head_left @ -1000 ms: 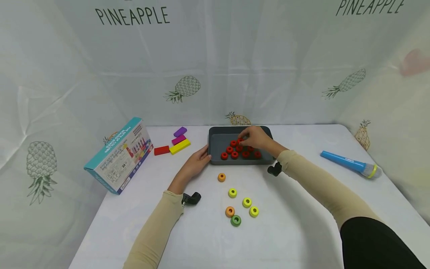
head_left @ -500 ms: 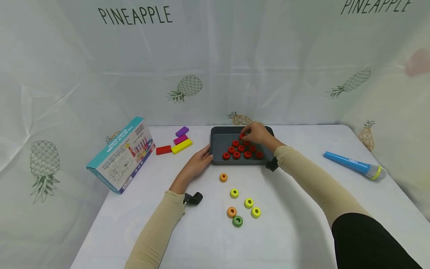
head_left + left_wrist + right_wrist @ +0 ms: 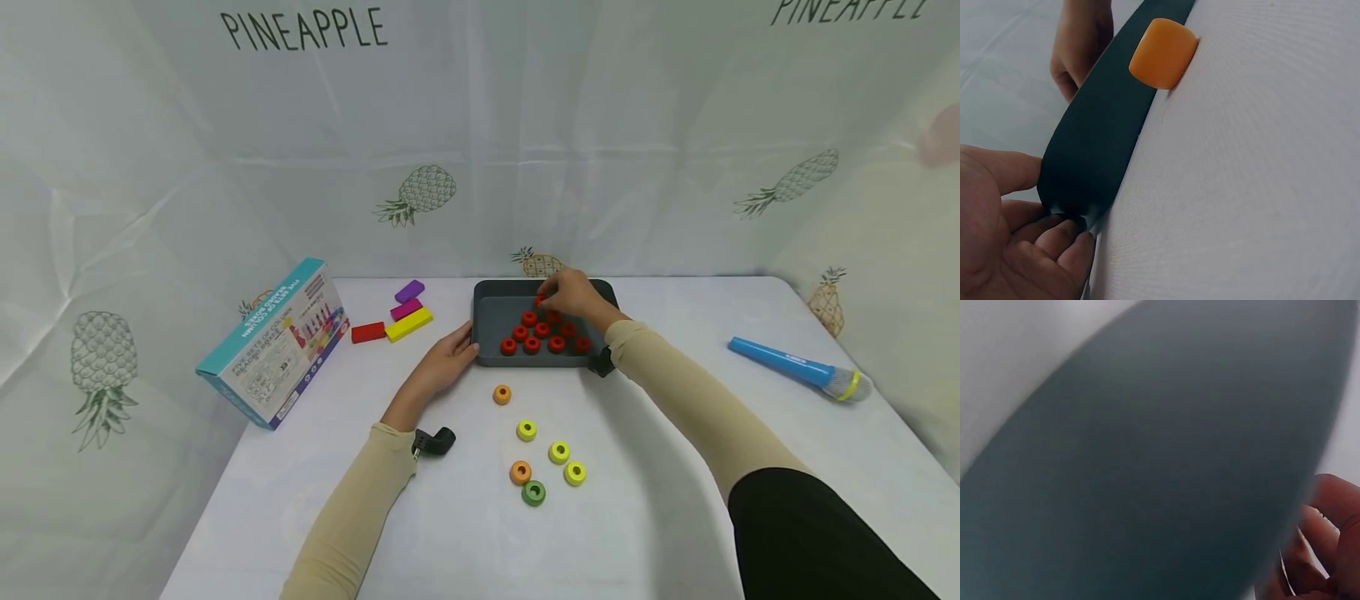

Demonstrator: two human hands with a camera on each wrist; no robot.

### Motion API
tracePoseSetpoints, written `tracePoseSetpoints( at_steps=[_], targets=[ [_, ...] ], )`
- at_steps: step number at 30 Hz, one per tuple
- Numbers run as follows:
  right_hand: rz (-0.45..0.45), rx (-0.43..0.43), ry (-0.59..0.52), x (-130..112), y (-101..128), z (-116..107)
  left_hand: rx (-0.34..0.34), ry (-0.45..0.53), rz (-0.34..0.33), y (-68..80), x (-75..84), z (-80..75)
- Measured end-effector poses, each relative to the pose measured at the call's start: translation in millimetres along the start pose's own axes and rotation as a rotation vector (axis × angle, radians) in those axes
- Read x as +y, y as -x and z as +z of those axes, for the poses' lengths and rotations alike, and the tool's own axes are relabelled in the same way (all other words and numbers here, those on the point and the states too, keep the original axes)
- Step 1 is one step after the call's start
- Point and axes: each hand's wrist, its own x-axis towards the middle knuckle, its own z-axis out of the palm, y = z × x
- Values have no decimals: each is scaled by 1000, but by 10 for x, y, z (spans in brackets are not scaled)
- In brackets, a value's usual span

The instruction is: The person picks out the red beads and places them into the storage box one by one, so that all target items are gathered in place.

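The dark grey tray [image 3: 491, 317] lies at the back of the table with several red ring beads [image 3: 542, 330] grouped in its front half. My left hand [image 3: 442, 360] holds the tray's left side; in the left wrist view its thumb and curled fingers are at the tray's corner. Over the back part of the tray, my right hand [image 3: 573, 293] pinches one red bead [image 3: 540, 300], mostly covered by the fingers. The right wrist view is largely filled by the blurred tray wall [image 3: 1147, 456], with fingers [image 3: 1319, 537] beyond it and the bead hidden.
Orange [image 3: 502, 395], yellow [image 3: 558, 452] and green beads [image 3: 533, 492] lie in front of the tray. Coloured blocks [image 3: 408, 324] and a teal-and-white box [image 3: 277, 346] are on the left. A blue toy microphone [image 3: 798, 367] rests at the right. A pineapple-print curtain [image 3: 637, 167] hangs behind.
My right hand has moved towards the back of the tray with the pinched red bead, away from the other red beads. The left hand stays at the tray's side. The head view shifts slightly.
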Motion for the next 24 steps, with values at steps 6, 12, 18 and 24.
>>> tracePoseSetpoints(
  at_steps=[6,12,18,24],
  targets=[
    [7,-22,-1,17,-17,32,0,-9,-10,8,28,6],
    [36,-26,5,43,-13,72,-3,-5,-12,22,31,28],
    [42,-15,-2,63,10,56,-6,-8,0,20,84,34],
    [35,16,-46,53,38,-26,-10,-11,-7,3,58,17]
  ],
)
